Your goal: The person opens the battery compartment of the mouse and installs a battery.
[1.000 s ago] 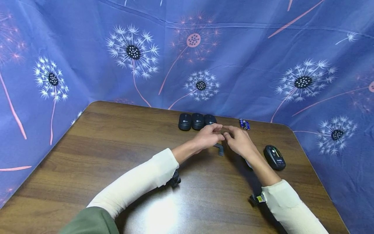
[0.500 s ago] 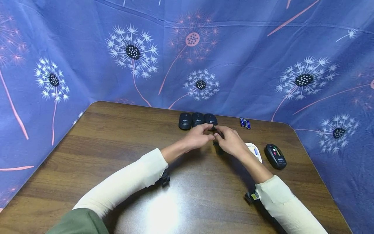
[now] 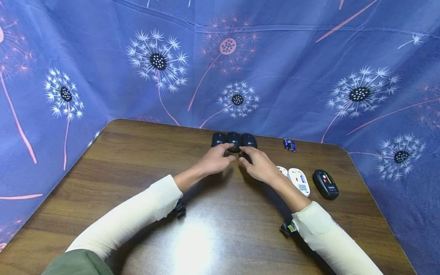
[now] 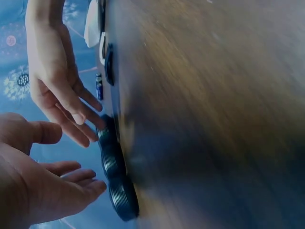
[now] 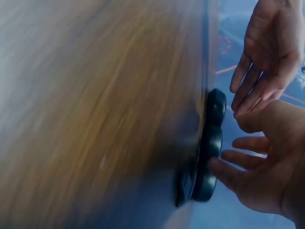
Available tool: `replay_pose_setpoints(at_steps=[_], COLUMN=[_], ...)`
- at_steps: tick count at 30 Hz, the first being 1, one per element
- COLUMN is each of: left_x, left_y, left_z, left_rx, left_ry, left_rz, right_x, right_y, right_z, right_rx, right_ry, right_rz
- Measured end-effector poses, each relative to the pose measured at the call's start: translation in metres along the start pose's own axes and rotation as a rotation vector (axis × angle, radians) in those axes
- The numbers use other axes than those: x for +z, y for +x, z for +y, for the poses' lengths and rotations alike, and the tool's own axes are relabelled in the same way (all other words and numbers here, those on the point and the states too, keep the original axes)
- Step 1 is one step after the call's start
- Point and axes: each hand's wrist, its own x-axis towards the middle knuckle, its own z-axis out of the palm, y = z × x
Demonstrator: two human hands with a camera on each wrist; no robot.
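Three black computer mice stand side by side at the back of the table: a left mouse (image 3: 219, 138), a middle mouse (image 3: 235, 139) and a right mouse (image 3: 249, 139). My left hand (image 3: 214, 159) is in front of the left and middle ones, fingers loosely bent and holding nothing. Facing it, my right hand (image 3: 259, 165) has its fingertips close to the right mouse, also holding nothing. Whether any fingertip touches a mouse, I cannot tell. In the right wrist view a dark flat piece (image 5: 183, 183) lies beside the row; its kind is unclear.
Two white mice lie to the right, undersides up: one in full view (image 3: 299, 181), another (image 3: 282, 170) partly behind my right hand. Farther right is an upturned black mouse (image 3: 325, 184). Several blue batteries (image 3: 289, 145) sit near the back edge, before a patterned blue cloth (image 3: 192, 76).
Both hands have moved left along the front of the mouse row and slightly apart. The right mouse and the white mice have come into fuller view; the dark piece is now hidden in the head view.
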Motion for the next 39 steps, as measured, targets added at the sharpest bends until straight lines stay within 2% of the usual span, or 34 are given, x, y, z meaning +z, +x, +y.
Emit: replay_pose_setpoints(at_steps=[4, 7, 11, 13, 16, 17, 20, 22, 23, 26, 29, 32, 34, 36, 39], left_x=[-0.016, -0.022, -0.018, -0.017, -0.016, -0.017, -0.021, -0.025, -0.029, -0.040, -0.049, -0.051, -0.052, -0.053, -0.054], left_y=[-0.012, -0.013, 0.000, 0.007, 0.017, 0.018, 0.014, 0.007, 0.001, -0.017, -0.034, -0.040, -0.042, -0.042, -0.043], left_z=[0.002, -0.011, -0.042, -0.052, -0.064, -0.065, -0.063, -0.058, -0.052, -0.032, -0.012, -0.009, -0.010, -0.011, -0.013], left_rx=[-0.034, -0.021, 0.020, 0.026, 0.035, 0.041, 0.066, 0.093, 0.103, 0.135, 0.159, 0.176, 0.187, 0.192, 0.196], left_ry=[-0.005, 0.016, 0.167, 0.229, 0.302, 0.317, 0.333, 0.344, 0.360, 0.439, 0.550, 0.616, 0.627, 0.622, 0.615], left_rz=[0.032, 0.038, 0.024, 0.003, -0.020, -0.024, -0.038, -0.050, -0.063, -0.105, -0.137, -0.134, -0.122, -0.119, -0.118], right_x=[0.007, 0.020, 0.050, 0.067, 0.078, 0.075, 0.064, 0.060, 0.054, 0.054, 0.059, 0.077, 0.087, 0.090, 0.091], right_y=[0.007, 0.016, 0.038, 0.052, 0.063, 0.061, 0.057, 0.055, 0.053, 0.053, 0.056, 0.068, 0.074, 0.077, 0.078], right_z=[-0.010, -0.007, 0.017, 0.033, 0.038, 0.031, 0.010, 0.002, -0.007, -0.011, -0.007, 0.016, 0.026, 0.028, 0.024], right_rx=[-0.008, -0.053, -0.131, -0.151, -0.130, -0.130, -0.091, -0.099, -0.093, -0.086, -0.085, -0.107, -0.129, -0.135, -0.128], right_ry=[0.044, 0.035, -0.051, -0.112, -0.159, -0.186, -0.207, -0.217, -0.220, -0.218, -0.244, -0.274, -0.309, -0.339, -0.324], right_rz=[0.015, 0.027, 0.010, -0.003, -0.050, -0.056, -0.110, -0.121, -0.138, -0.164, -0.178, -0.164, -0.149, -0.153, -0.158])
